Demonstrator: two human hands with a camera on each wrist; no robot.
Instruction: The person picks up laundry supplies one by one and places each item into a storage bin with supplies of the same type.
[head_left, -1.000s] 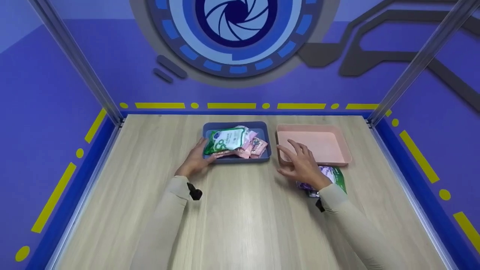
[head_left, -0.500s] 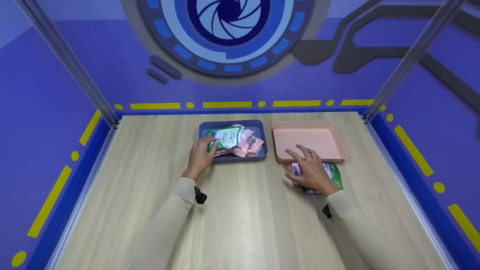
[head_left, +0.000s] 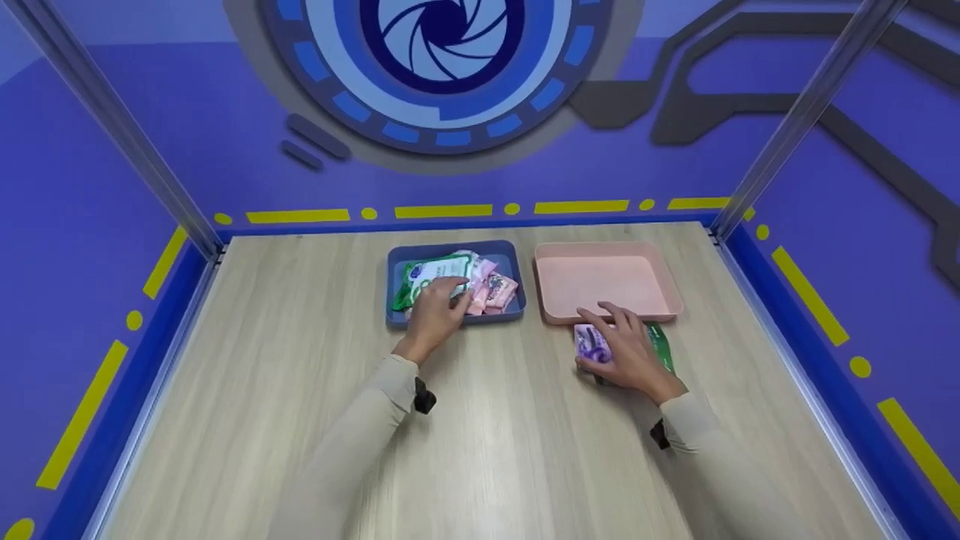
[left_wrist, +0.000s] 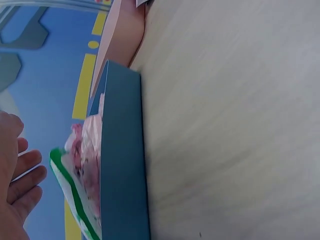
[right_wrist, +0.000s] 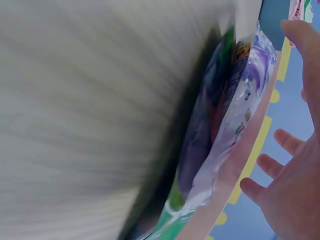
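Note:
My left hand (head_left: 437, 309) hovers over a green-and-white packet (head_left: 450, 267) in the blue tray (head_left: 487, 319), with its fingers loosely bent. In the left wrist view a gap shows between those fingers and the packet (left_wrist: 75, 195). Smaller pink packets (head_left: 499, 289) lie partly beneath it. My right hand (head_left: 628, 349) is spread above a purple packet (head_left: 589, 342) in front of the pink tray (head_left: 607, 281). From the right wrist, its fingers stand apart from the purple-and-white packet (right_wrist: 240, 120), which lies on other dark packets. The hand hides much of this pile from the head camera.
The two trays stand side by side near the back of the wooden table (head_left: 480, 435). Blue panels (head_left: 82, 262) wall in the back and both sides. Bare wood stretches in front of the trays.
My left hand has gone from the blue tray's left side to above the green-and-white packet. My right hand has drawn back slightly from the pink tray to over the purple packet.

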